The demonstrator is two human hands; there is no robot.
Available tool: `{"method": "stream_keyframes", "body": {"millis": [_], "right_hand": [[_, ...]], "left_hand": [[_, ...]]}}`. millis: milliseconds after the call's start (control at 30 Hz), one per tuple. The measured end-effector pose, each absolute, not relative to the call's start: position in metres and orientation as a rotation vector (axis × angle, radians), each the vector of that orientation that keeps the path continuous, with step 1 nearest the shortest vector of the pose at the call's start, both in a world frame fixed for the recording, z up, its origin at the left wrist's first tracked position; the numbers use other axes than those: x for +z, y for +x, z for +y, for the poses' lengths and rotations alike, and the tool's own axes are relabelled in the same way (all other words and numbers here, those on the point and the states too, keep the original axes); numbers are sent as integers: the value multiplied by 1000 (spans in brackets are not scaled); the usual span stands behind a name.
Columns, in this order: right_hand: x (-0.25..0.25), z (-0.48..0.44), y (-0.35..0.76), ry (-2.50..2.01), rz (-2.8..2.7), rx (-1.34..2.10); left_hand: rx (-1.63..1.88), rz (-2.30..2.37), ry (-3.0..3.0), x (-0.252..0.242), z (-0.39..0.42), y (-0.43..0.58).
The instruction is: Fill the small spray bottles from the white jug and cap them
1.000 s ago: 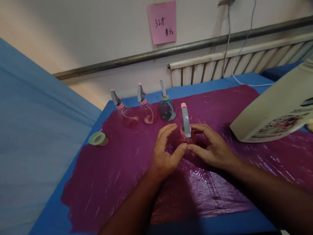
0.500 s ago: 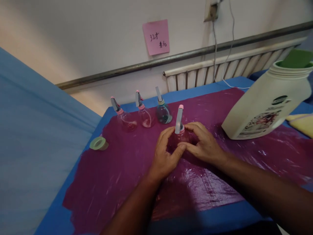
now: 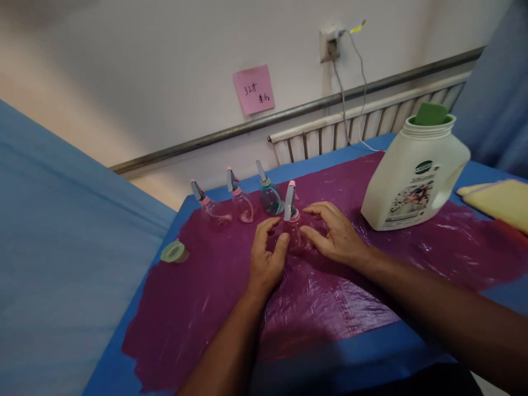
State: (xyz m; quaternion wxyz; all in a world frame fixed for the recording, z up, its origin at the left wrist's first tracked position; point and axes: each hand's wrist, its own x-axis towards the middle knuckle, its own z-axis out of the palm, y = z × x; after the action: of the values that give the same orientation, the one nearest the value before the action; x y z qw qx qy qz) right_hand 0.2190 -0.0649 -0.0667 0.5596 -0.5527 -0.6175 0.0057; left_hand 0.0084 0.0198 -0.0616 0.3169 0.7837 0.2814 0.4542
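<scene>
Both hands are held spread around one pink spray bottle [image 3: 295, 236], as seen from the head view. Its left side is flanked by the left hand [image 3: 267, 258], with the thumb and fingers apart. Its right side is flanked by the right hand [image 3: 338, 235], curved and spread too; whether the bottle is touched by that thumb cannot be told.

Four spray bottles can be counted. One is placed near, between the hands. Three are lined up farther off, to the left: two with pink collars [image 3: 218, 216] [image 3: 245, 208] and one blue-green bottle [image 3: 272, 201] at the right end of the row. The near bottle is stood upright, its long axis up and down, its pink tip at the top. Its long grey part is turned to the near side, a bit left.

One small green cup [image 3: 174, 252] is seen at the left. One big cream jug [image 3: 406, 184] is stood at the right, with one green piece [image 3: 431, 114] in its mouth. One yellow cloth [image 3: 501, 201] is seen at the far right. All four bottles are set on one purple sheet [image 3: 198, 308], spread over a blue table cover [image 3: 371, 352].
</scene>
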Motion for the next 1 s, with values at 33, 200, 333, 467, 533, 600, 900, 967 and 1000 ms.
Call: {"method": "stream_keyframes", "body": {"millis": [33,200,333,467,533,600,900,967,1000], "right_hand": [[-66,-65,220,-1299,-1435,5],[-62,-68,223,-1292,-1393,0],[-57,-72,224,-1376,-1391,181],[-50,-77,222,-1443,-1392,456],[-46,-79,220,-1436,-1368,620],[-43,-79,219,-1418,-1330,788],[-50,-79,222,-1424,-1298,1012],[-52,-79,224,-1433,-1301,1031],[-52,-79,225,-1433,-1303,1037]], "left_hand": [[1235,761,2033,-59,18,8],[1237,815,1910,-49,5,9],[1142,827,1889,-49,-3,10],[890,838,1723,-52,-6,11],[761,845,1604,-52,-6,11],[693,855,1531,-50,-6,12],[564,912,1437,-42,-9,13],[550,910,1435,-41,-11,14],[546,913,1436,-41,-11,15]]}}
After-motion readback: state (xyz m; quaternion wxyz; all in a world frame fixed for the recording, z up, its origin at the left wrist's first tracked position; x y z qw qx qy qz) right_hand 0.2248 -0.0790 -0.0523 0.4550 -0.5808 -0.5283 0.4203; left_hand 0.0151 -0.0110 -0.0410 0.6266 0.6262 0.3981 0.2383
